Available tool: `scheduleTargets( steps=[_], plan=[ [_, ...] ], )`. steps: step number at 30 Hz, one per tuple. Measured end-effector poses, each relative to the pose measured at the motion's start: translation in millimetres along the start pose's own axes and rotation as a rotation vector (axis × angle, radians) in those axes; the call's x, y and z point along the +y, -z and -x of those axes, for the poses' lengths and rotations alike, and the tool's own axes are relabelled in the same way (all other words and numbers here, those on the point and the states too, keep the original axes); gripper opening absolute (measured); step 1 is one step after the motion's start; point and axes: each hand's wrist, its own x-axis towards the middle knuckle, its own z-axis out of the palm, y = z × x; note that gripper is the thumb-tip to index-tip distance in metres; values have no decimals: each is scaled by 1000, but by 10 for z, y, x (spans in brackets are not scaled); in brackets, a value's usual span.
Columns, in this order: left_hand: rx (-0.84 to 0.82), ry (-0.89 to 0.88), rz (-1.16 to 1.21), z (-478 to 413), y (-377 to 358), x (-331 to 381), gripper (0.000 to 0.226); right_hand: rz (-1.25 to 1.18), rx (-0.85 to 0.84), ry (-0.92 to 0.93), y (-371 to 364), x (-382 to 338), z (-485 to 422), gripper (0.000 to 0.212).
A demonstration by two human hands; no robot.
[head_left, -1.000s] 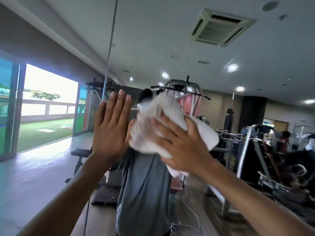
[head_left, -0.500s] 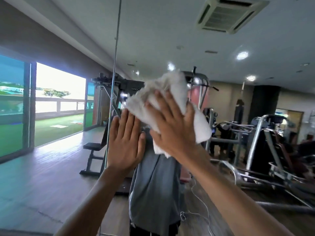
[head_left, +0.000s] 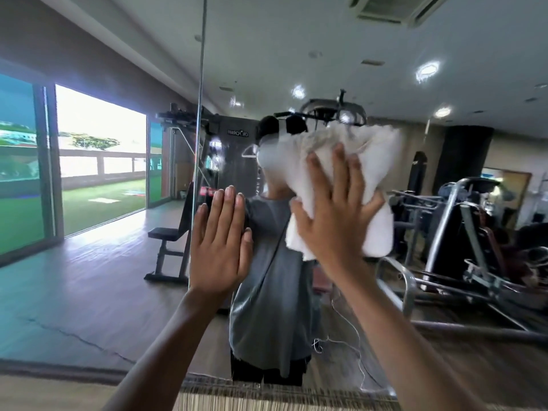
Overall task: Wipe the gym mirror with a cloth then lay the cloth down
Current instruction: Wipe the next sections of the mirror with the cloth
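Facing a wall-wide gym mirror (head_left: 326, 40), full of reflected wood floor, a weight bench (head_left: 169, 232), machines (head_left: 462, 232) and a bright window (head_left: 100, 158) at left. Reaching up with both arms. Pressing a bunched white cloth (head_left: 355, 149) against the glass at head height under the right hand (head_left: 335, 221), fingers spread. Holding the left hand (head_left: 221, 247) just beside it, palm flat to the glass, fingers straight and together, by the vertical seam (head_left: 201, 114).

Reversed logo (head_left: 237, 133) on weight machine (head_left: 234, 164), illegible.
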Motion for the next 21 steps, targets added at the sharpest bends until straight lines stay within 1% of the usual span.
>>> scheduleTargets(
  steps=[2, 4, 6, 9, 10, 11, 12, 14, 15, 16, 17, 18, 21],
  plan=[
    [-3, -15, 9, 8, -8, -27, 56, -18, -32, 100, -21, -193, 296, 70],
    [-6, -29, 0, 18, -23, -57, 60, 15, -73, 262, -30, -241, 739, 70],
    [-24, -25, -13, 36, -23, -57, 63, 53, -125, 375, -18, -130, 1244, 70],
    [3, -3, -1, 23, -19, -6, 54, 59, -157, 420, 52, 312, 1586, 68],
    [0, 10, -5, 28, -14, 14, 54, 61, -153, 399, 71, 465, 1543, 69],
    [-3, 20, -17, 43, -16, 26, 54, 67, -132, 333, 86, 567, 1422, 68],
    [-6, 25, -31, 57, -27, 28, 54, 61, -96, 219, 91, 599, 1237, 67],
    [-15, 33, -39, 42, -37, 25, 54, 5, -7, -63, 64, 423, 792, 65],
    [-16, 33, -34, 24, -35, 23, 54, -35, 17, -174, 45, 242, 603, 65],
    [-17, 33, -24, 26, -35, 24, 54, -65, 18, -240, 25, 45, 475, 66],
    [-22, 38, -11, 64, -33, 28, 54, -76, 6, -247, 4, -142, 421, 66],
    [-30, 52, 4, 145, -28, 39, 54, -76, -4, -208, -22, -301, 451, 67],
    [-58, 91, 35, 536, -20, 84, 56, -46, -69, 29, -76, -546, 976, 67]
  ],
)
